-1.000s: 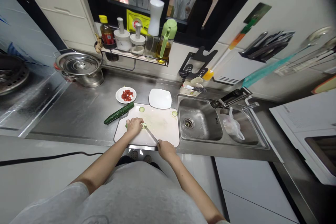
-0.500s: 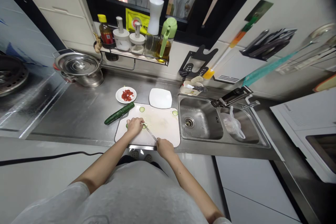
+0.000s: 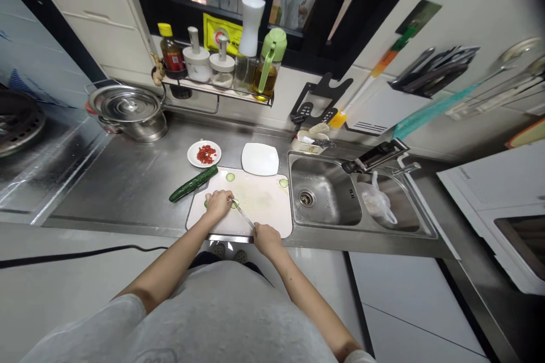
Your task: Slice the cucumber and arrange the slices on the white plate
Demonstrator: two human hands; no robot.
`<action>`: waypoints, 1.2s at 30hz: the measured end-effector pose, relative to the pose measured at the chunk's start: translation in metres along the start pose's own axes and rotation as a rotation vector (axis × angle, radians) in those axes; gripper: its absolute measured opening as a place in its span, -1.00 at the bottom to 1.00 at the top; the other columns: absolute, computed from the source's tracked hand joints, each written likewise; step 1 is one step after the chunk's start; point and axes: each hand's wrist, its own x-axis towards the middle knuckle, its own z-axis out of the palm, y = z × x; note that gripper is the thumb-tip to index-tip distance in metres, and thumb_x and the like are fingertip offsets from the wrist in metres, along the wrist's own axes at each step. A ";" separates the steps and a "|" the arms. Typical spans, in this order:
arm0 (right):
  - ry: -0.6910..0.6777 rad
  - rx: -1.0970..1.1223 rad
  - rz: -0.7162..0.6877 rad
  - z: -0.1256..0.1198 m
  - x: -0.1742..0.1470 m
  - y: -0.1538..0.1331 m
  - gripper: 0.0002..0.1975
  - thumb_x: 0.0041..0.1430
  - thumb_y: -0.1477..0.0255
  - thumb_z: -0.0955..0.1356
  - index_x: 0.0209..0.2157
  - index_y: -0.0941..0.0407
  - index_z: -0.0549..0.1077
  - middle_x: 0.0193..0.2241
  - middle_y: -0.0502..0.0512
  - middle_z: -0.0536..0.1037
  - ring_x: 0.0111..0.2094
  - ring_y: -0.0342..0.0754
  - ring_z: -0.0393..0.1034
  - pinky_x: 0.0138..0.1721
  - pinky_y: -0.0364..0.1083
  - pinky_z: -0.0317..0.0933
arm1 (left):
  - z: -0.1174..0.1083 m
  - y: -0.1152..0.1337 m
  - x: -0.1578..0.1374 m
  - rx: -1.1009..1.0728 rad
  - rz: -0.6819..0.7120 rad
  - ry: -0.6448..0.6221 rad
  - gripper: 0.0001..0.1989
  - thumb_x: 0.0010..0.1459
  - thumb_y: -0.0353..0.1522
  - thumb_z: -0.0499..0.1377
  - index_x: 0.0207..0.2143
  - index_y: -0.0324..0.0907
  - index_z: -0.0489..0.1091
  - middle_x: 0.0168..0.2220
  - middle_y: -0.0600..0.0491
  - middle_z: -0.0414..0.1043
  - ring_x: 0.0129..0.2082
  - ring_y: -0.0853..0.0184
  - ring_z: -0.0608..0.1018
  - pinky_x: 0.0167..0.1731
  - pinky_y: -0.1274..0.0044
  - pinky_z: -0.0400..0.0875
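On the white cutting board point(image 3: 264, 212), my left hand point(image 3: 218, 205) presses down on a short piece of cucumber point(image 3: 234, 203), most of it hidden under the fingers. My right hand point(image 3: 266, 238) grips the handle of a knife point(image 3: 243, 214) whose blade points up-left and meets the cucumber piece beside my left fingers. Two cut cucumber slices point(image 3: 230, 177) lie near the board's far edge, one at its right corner. A whole cucumber point(image 3: 193, 183) lies on the counter just left of the board.
A small plate of chopped red chilli point(image 3: 204, 153) and a white square plate point(image 3: 260, 159) stand behind the board. The double sink point(image 3: 332, 199) lies to the right, a steel pot point(image 3: 128, 109) far left, and a rack of bottles point(image 3: 221, 71) along the wall.
The right hand and knife have shifted slightly left toward the cucumber piece. The left hand stays put on it.
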 end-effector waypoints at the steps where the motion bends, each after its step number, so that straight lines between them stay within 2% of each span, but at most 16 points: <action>1: 0.006 0.002 -0.002 0.001 0.000 0.001 -0.68 0.31 0.44 0.13 -0.06 0.11 0.44 -0.18 0.27 0.57 -0.12 0.07 0.48 -0.23 -0.07 0.22 | 0.000 0.000 0.000 0.001 0.001 0.000 -0.79 0.12 -0.39 0.09 -0.22 -0.04 0.47 -0.18 0.02 0.52 -0.05 0.14 0.40 -0.09 0.31 0.06; 7: 0.039 0.031 -0.031 -0.006 -0.001 0.018 -0.68 0.32 0.35 0.14 -0.12 0.09 0.46 -0.17 0.23 0.57 -0.12 0.06 0.46 -0.22 -0.08 0.18 | -0.001 0.001 0.000 0.016 0.000 -0.009 -0.78 0.11 -0.40 0.09 -0.21 -0.03 0.46 -0.16 0.03 0.51 -0.05 0.14 0.39 -0.09 0.31 0.07; 14: 0.108 0.082 0.118 -0.018 -0.002 0.042 -0.67 0.35 0.28 0.12 -0.05 0.10 0.38 -0.15 0.22 0.56 -0.11 0.04 0.44 -0.23 -0.10 0.12 | -0.001 0.003 0.001 0.047 0.010 0.005 -0.82 0.11 -0.41 0.10 -0.25 -0.06 0.44 -0.13 0.00 0.48 -0.04 0.13 0.38 -0.09 0.31 0.07; 22: 0.110 0.087 0.148 -0.009 0.000 0.047 -0.69 0.37 0.27 0.10 -0.06 0.05 0.36 -0.15 0.17 0.57 -0.11 0.02 0.44 -0.25 -0.11 0.11 | -0.004 0.002 -0.015 -0.155 0.020 0.059 -0.85 0.07 -0.41 0.11 -0.32 -0.08 0.45 -0.29 0.07 0.56 -0.17 0.22 0.49 -0.09 0.34 0.10; 25: 0.109 0.083 0.143 -0.008 0.001 0.046 -0.69 0.36 0.26 0.11 -0.07 0.05 0.37 -0.15 0.17 0.57 -0.11 0.01 0.44 -0.24 -0.11 0.12 | -0.008 -0.011 -0.020 -0.323 -0.012 0.099 -0.87 0.01 -0.36 0.17 -0.32 -0.10 0.46 -0.35 0.11 0.55 -0.29 0.30 0.53 -0.12 0.40 0.19; 30: 0.116 0.073 0.136 -0.007 0.003 0.046 -0.67 0.36 0.27 0.10 -0.08 0.07 0.39 -0.16 0.19 0.57 -0.11 0.04 0.45 -0.24 -0.10 0.12 | -0.025 -0.056 -0.015 -0.621 -0.088 0.219 -0.81 -0.09 -0.31 0.25 -0.35 -0.14 0.45 -0.45 0.11 0.51 -0.44 0.37 0.51 -0.34 0.53 0.32; 33: 0.105 0.075 0.142 -0.007 0.003 0.046 -0.66 0.37 0.26 0.10 -0.06 0.07 0.38 -0.15 0.20 0.56 -0.11 0.03 0.44 -0.23 -0.10 0.13 | -0.036 -0.079 -0.009 -0.678 -0.140 0.273 -0.77 -0.14 -0.30 0.27 -0.36 -0.16 0.45 -0.48 0.11 0.49 -0.46 0.38 0.49 -0.40 0.56 0.33; 36: 0.098 0.078 0.147 -0.007 0.003 0.046 -0.65 0.37 0.25 0.10 -0.05 0.08 0.38 -0.14 0.21 0.56 -0.10 0.02 0.44 -0.23 -0.11 0.13 | -0.038 -0.091 -0.008 -0.678 -0.152 0.220 -0.74 -0.16 -0.29 0.25 -0.35 -0.18 0.46 -0.49 0.11 0.49 -0.46 0.37 0.49 -0.42 0.57 0.34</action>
